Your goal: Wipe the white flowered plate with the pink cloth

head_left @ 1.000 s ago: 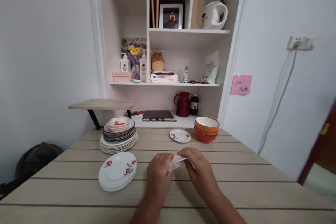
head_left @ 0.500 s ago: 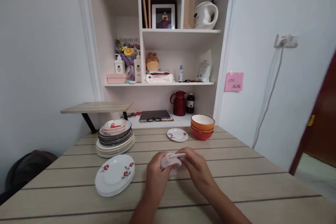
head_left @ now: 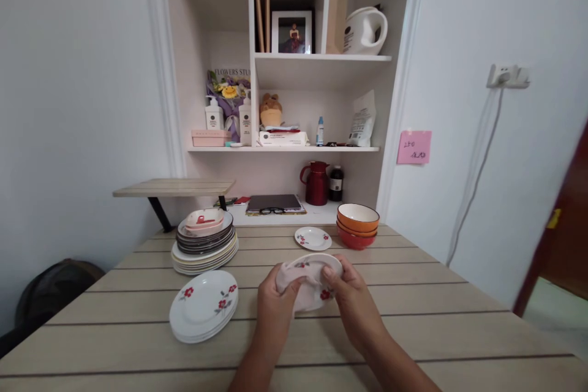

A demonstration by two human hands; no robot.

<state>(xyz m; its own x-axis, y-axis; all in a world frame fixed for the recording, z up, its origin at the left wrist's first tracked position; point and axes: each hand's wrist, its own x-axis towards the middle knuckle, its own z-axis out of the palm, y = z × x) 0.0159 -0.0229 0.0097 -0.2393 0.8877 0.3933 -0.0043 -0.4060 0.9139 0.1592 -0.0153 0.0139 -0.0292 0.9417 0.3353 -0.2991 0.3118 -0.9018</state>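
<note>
Between my hands, above the table, is a small white plate (head_left: 331,264) with red flowers, its face tilted toward me. A pale pink cloth (head_left: 307,297) covers its left part and hangs below it. My left hand (head_left: 274,300) is closed on the cloth and the plate's left edge, thumb on the front. At the right rim, my right hand (head_left: 353,294) grips the plate with its thumb over the face. A similar small flowered plate (head_left: 313,237) lies flat beyond my hands. To the left is a stack of larger flowered plates (head_left: 204,305).
A taller stack of dishes (head_left: 205,248) stands behind the flowered plates at the left. Stacked orange and red bowls (head_left: 357,228) sit at the back right. Behind the table, a red jug (head_left: 316,184), dark bottle (head_left: 336,184) and laptop (head_left: 274,203) stand in the shelf unit.
The plate was held edge-on, and now its flowered face is turned toward me. The cloth has spread across its left part. The view has shifted slightly.
</note>
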